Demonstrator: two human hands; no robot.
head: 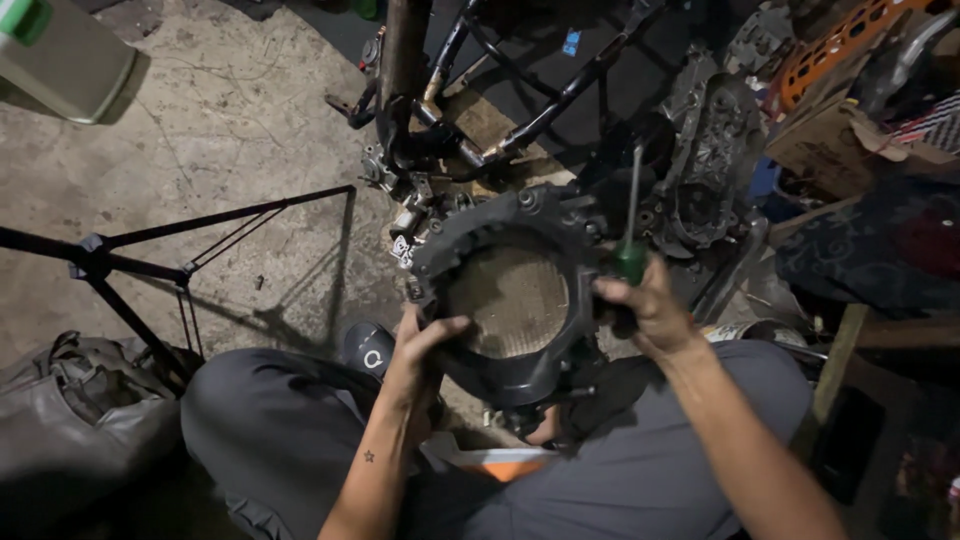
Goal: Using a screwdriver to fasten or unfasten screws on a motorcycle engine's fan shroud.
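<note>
The person sits low on a concrete floor (230, 130), knees in grey trousers drawn up on either side, holding a dark ring-shaped housing (510, 300) between both hands just above the lap. The housing is a thick, roughly round black casting with an open middle, through which the dusty floor shows. The left hand (420, 345) has its grip clenched on the housing's left rim, thumb over the top edge and fingers curled beneath. The right hand (645, 310) is pressed to the housing's right rim, and its grip is also closed around a screwdriver (630, 235) with a green handle, the metal shaft pointing up and away from the body. Just beyond the housing stands a stripped motorcycle frame (480, 110) of dark tubes, with greasy engine parts (715, 160) to its right. A black tripod (130, 265) spreads its legs across the floor on the left, near a grey bag (80, 420) at the lower left. A pale green plastic canister (65, 55) sits in the upper left corner, well apart from the hands.
</note>
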